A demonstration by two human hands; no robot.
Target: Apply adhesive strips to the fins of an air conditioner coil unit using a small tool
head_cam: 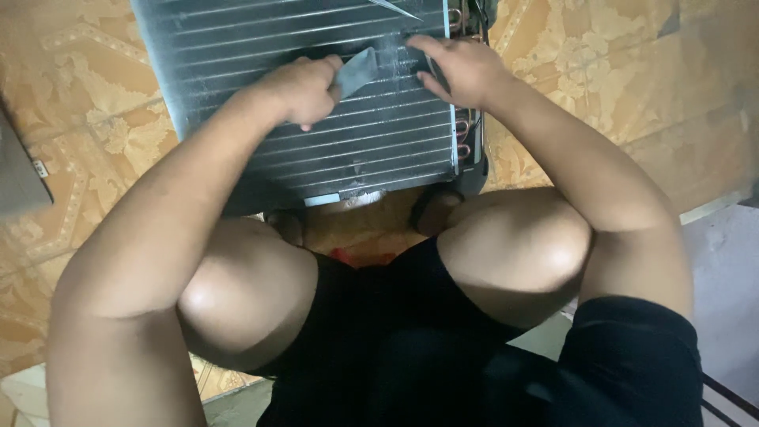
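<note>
A person squats on a floor (95,126) with a yellow flower pattern. In front of the knees lies a big grey metal cooling coil (261,47), with many thin fins and straight tubes running across it. Its near edge is close to the person's feet.

The left hand (304,91) is curled shut around a small flat grey blade (356,71). The blade tip touches the fins near the middle of the coil. The right hand (462,69) rests on the right side of the coil. Its fingers are spread and bent, pressing down on the fins, and it holds nothing.

At the coil's right end, small copper pipe bends (464,134) stick out, just beside the right wrist. A dark grey flat thing (20,170) lies at the left edge, well apart from the coil.
</note>
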